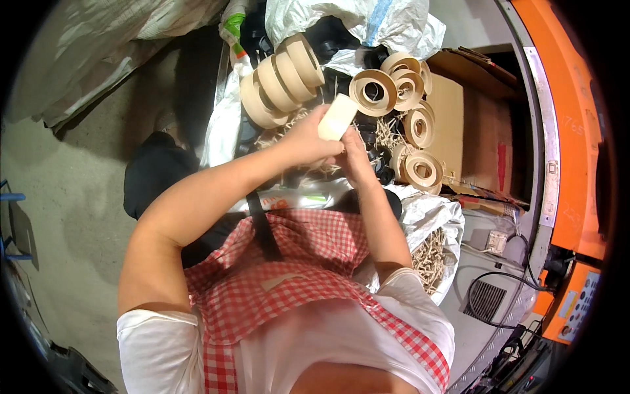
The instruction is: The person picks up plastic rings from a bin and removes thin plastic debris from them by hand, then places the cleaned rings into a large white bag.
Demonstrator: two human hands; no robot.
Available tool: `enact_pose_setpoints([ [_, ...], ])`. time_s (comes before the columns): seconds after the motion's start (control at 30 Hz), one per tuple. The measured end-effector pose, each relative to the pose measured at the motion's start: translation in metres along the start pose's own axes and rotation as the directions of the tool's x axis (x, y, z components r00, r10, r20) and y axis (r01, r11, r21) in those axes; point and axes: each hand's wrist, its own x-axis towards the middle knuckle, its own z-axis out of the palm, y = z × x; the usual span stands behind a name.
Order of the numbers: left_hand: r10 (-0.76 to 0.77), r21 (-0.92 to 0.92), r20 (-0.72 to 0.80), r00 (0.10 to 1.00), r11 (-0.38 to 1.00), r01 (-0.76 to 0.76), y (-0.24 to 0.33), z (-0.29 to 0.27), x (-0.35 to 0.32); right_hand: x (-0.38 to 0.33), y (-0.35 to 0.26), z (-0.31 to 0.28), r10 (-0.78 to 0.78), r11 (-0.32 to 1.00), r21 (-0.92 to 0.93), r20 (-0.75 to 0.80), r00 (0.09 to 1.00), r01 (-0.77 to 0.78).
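In front of my apron, a cream plastic part (338,118) is held up between my two hands. Its smooth outer side faces up, and its band looks like that of the cream rings nearby. My left hand (310,139) is closed around its left side. At its lower right edge, my right hand (355,156) is closed on it too, with some fingers hidden. Just beyond my left hand lies a row of cream plastic rings (279,82). More cream rings (374,92) sit to the right of my hands, some with smaller rings inside.
Small cream plastic scraps (388,131) and black plastic parts (380,159) lie under the rings. White sacking (220,131) surrounds the pile. An open cardboard box (482,141) stands right, beside an orange machine (558,118). A white bag (430,256) holds more scraps.
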Motion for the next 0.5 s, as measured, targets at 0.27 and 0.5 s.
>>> enact_pose_setpoints([
  [0.27,-0.331,-0.257,0.373,0.867,0.861,0.44,-0.001,-0.022,0.023,-0.01,-0.007,-0.012,-0.573,-0.17,-0.578,0.717,0.397,0.798],
  [0.5,0.065,0.076,0.081,0.995,0.995,-0.071,-0.009,-0.01,0.026,0.015,0.017,-0.034,-0.015,0.988,-0.145,0.276,0.961,0.057],
])
